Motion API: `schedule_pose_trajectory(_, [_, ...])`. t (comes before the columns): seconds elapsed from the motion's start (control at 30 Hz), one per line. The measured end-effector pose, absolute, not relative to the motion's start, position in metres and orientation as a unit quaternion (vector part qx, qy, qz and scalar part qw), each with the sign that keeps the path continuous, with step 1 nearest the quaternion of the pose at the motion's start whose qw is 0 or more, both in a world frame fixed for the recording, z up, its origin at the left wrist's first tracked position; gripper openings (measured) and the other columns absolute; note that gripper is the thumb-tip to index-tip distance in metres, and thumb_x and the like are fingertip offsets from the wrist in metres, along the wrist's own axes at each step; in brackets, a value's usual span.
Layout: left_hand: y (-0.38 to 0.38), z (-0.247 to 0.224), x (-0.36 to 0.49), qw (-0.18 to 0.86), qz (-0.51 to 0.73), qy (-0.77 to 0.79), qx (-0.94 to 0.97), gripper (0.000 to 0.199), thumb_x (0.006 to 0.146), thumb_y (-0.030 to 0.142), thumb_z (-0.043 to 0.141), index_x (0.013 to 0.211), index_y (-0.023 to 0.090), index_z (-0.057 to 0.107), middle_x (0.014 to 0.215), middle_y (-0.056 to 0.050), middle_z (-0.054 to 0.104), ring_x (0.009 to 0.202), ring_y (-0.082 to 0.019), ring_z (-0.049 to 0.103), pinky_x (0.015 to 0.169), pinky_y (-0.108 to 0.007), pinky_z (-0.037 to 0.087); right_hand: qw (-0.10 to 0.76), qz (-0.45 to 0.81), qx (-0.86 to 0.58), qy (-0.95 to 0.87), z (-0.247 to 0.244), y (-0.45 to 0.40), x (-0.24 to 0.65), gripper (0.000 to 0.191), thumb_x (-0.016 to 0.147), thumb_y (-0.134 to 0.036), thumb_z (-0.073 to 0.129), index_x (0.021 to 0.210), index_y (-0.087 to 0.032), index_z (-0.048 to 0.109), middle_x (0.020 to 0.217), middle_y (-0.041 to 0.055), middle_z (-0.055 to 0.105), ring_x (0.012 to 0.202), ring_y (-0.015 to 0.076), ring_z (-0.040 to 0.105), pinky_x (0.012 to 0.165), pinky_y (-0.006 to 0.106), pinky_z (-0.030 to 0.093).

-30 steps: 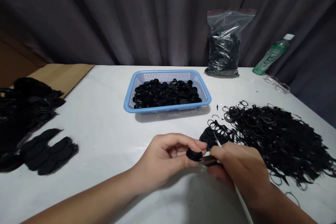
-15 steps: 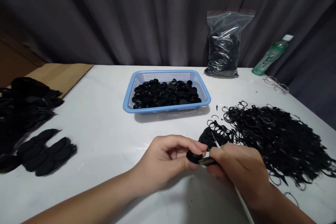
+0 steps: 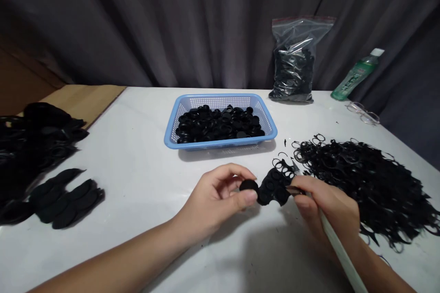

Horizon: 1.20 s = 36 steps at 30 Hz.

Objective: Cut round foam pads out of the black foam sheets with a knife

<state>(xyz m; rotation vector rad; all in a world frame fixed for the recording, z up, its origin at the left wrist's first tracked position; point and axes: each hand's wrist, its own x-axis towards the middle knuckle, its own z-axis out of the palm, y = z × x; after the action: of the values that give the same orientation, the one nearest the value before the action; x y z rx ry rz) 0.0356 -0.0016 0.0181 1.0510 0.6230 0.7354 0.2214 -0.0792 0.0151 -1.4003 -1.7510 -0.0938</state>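
My left hand [image 3: 215,197] pinches a round black rubber piece [image 3: 248,186] between thumb and fingers. A black rubber strip with punched holes [image 3: 275,185] runs from that piece toward my right hand [image 3: 326,203]. My right hand grips a long white-handled tool [image 3: 338,249], and its thin metal tip reaches the strip's right end. I cannot tell whether the strip is joined to the round piece. A large heap of black perforated rubber scrap [image 3: 360,183] lies just beyond my right hand.
A blue plastic basket [image 3: 220,145] holds black round pieces. Behind it stand a zip bag of black pieces [image 3: 294,62] and a green bottle [image 3: 357,75]. Glasses [image 3: 362,113] lie right. Black rubber heaps [image 3: 34,142] and oval pieces [image 3: 62,203] lie left on the white table [image 3: 127,155].
My right hand has moved right and its tool has shifted from the round piece to the strip's far end. My left hand has risen slightly, and the strip now stretches between my hands.
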Motion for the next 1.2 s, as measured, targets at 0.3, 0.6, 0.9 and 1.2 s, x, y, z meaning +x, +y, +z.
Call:
schedule_pose_trajectory(0.3, [-0.001, 0.017, 0.035, 0.755, 0.352, 0.308, 0.459, 0.027, 0.073, 0.022, 0.077, 0.096, 0.022, 0.063, 0.072, 0.005, 0.056, 0.056, -0.004, 0.055, 0.055, -0.015, 0.049, 0.458, -0.038, -0.551, -0.697, 0.005, -0.072, 0.223, 0.024, 0.098, -0.033, 0.042, 0.088, -0.019, 0.058, 0.068, -0.0013, 0.064, 0.054, 0.0096, 0.058, 0.055, 0.02, 0.045])
schedule_pose_trajectory(0.6, [-0.004, 0.019, 0.035, 0.728, 0.364, 0.313, 0.489, 0.026, 0.073, 0.02, 0.076, 0.082, 0.019, 0.052, 0.064, 0.008, 0.052, 0.052, -0.004, 0.053, 0.052, -0.014, 0.046, 0.438, -0.049, -0.56, -0.702, 0.003, -0.07, 0.226, 0.029, 0.099, -0.036, 0.04, 0.088, -0.018, 0.06, 0.062, -0.0021, 0.063, 0.046, 0.0089, 0.054, 0.047, 0.02, 0.042])
schedule_pose_trajectory(0.9, [-0.006, 0.02, 0.036, 0.726, 0.372, 0.3, 0.494, 0.033, 0.071, 0.016, 0.076, 0.082, 0.021, 0.046, 0.07, 0.008, 0.051, 0.055, -0.004, 0.054, 0.055, -0.016, 0.047, 0.43, -0.045, -0.559, -0.708, 0.005, -0.071, 0.225, 0.031, 0.099, -0.037, 0.038, 0.086, -0.019, 0.06, 0.064, -0.0011, 0.064, 0.05, 0.0099, 0.057, 0.05, 0.021, 0.044])
schedule_pose_trajectory(1.2, [-0.005, 0.019, 0.034, 0.751, 0.307, 0.335, 0.48, 0.019, 0.073, 0.024, 0.076, 0.086, 0.017, 0.064, 0.075, 0.0, 0.066, 0.066, -0.008, 0.061, 0.06, -0.016, 0.047, 0.422, -0.039, -0.572, -0.702, 0.005, -0.072, 0.226, 0.033, 0.099, -0.038, 0.038, 0.086, -0.019, 0.061, 0.064, -0.0008, 0.064, 0.049, 0.0102, 0.056, 0.048, 0.022, 0.042])
